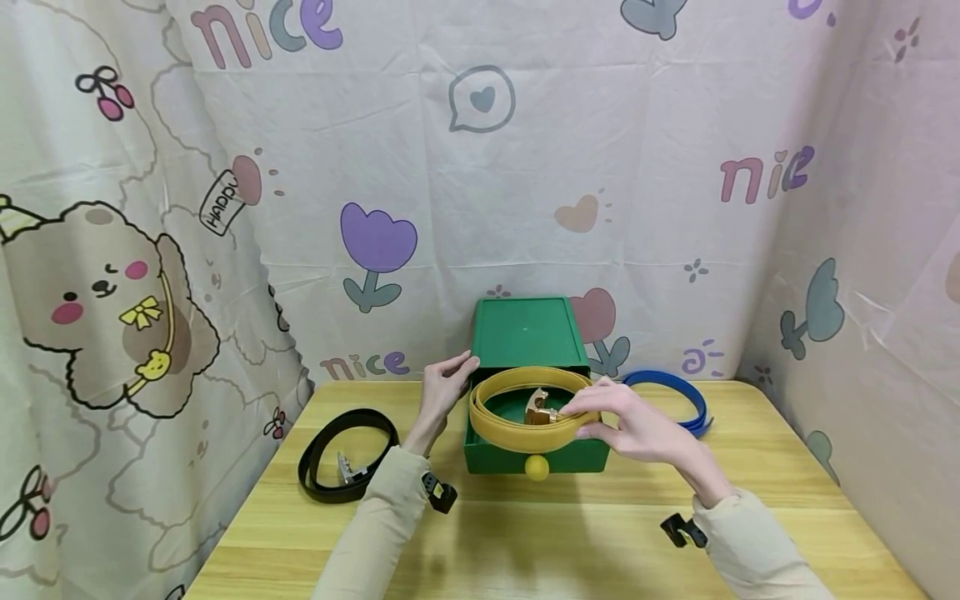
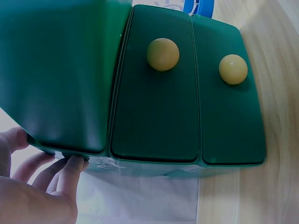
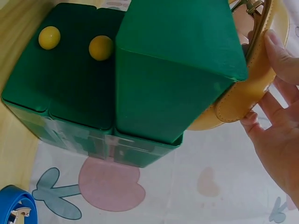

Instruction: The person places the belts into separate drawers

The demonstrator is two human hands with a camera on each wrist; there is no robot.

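A green drawer cabinet point(image 1: 528, 329) stands at the back of the table, its top drawer point(image 1: 491, 460) pulled out. My right hand point(image 1: 630, 421) pinches a coiled yellow belt point(image 1: 495, 429) at its right side, thumb and fingers on either side of the strap. The coil is over the open drawer, and its gold-coloured buckle point(image 1: 537, 410) shows inside the loop. At the cabinet's upper left edge is my left hand point(image 1: 442, 387). In the left wrist view its fingers point(image 2: 70, 179) lie fairly straight against the cabinet's side, by the pulled-out drawer.
To the left on the table lies a coiled black belt point(image 1: 311, 467) with a silver buckle. A coiled blue belt point(image 1: 678, 383) lies right of the cabinet. Two lower drawers point(image 2: 154, 107) with round yellow knobs are closed. A printed curtain point(image 1: 480, 208) hangs behind the table.
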